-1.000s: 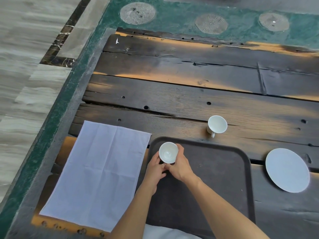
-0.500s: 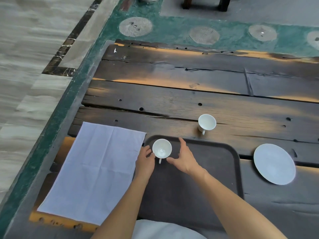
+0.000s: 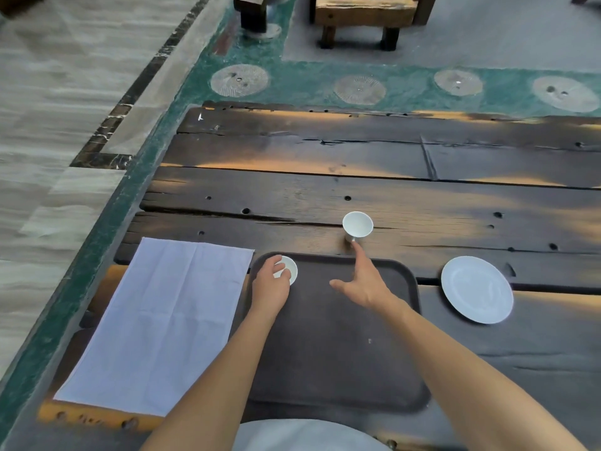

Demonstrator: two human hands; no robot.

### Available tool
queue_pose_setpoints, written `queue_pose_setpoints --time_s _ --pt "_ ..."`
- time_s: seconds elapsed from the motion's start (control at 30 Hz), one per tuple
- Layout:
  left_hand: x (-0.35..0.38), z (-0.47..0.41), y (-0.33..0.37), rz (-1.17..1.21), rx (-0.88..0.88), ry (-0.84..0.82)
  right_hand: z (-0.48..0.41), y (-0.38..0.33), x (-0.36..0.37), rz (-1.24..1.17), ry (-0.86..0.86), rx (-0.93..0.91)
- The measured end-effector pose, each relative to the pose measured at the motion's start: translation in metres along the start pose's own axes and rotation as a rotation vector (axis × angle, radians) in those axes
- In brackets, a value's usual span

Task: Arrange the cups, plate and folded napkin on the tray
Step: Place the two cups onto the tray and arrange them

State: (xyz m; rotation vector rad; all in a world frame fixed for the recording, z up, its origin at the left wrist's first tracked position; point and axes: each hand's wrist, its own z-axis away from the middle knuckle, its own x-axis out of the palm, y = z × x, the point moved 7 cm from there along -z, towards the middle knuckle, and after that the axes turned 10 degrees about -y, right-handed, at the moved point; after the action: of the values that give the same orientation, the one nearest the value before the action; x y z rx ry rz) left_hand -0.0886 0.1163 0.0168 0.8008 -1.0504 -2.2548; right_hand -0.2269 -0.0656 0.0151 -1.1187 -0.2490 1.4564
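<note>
A dark tray (image 3: pixel 341 346) lies on the wooden table in front of me. One white cup (image 3: pixel 289 270) stands in the tray's far left corner, and my left hand (image 3: pixel 270 283) is closed over its near side. A second white cup (image 3: pixel 357 225) stands on the table just beyond the tray's far edge. My right hand (image 3: pixel 364 281) is spread open above the tray, its forefinger stretched up to that cup's handle. A white plate (image 3: pixel 476 289) rests on the table to the right of the tray. A pale napkin (image 3: pixel 159 320) lies flat to the left.
The dark plank table (image 3: pixel 325 151) has a green-edged left side (image 3: pixel 97 255) with tiled floor beyond. Round inlays sit in the green floor strip behind the table. A wooden stool (image 3: pixel 364 17) stands farther back.
My right hand left the first cup and reached forward and right toward the second cup. My left hand slid the first cup into the tray's far left corner. My view tilted upward.
</note>
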Motion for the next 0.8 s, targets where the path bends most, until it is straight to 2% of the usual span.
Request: queue_pose_setpoints --time_s 0.3,0.8 --pt "0.060 0.006 0.015 0.047 0.028 -0.086 0.021 0.025 -0.034 -0.001 0.048 -0.013" --pt "0.127 -0.015 0.033 0.015 -0.002 -0.153 -0.004 0.061 -0.073 0.063 0.055 -0.002"
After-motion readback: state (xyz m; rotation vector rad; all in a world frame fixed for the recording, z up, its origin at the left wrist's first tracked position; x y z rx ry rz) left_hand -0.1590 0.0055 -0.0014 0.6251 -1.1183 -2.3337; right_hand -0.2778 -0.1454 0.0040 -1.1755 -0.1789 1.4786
